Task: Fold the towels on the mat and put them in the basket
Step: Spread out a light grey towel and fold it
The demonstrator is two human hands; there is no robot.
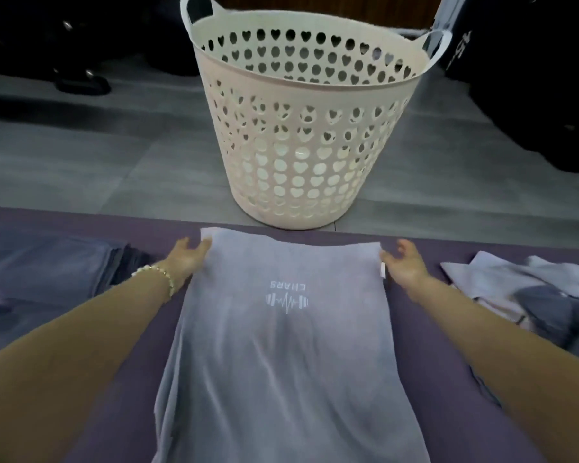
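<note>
Head view: a lilac towel [281,362] lies lengthwise on the purple mat [415,345], logo up, its far edge just short of the white basket [301,145] standing on the grey floor [81,162]. The left hand [187,259] touches the far left corner with nearly straight fingers. The right hand [405,265] sits at the far right corner, fingers spread and loosely curled, holding nothing. Folded towels [47,259] lie at left, a rumpled pile [532,289] at right.
</note>
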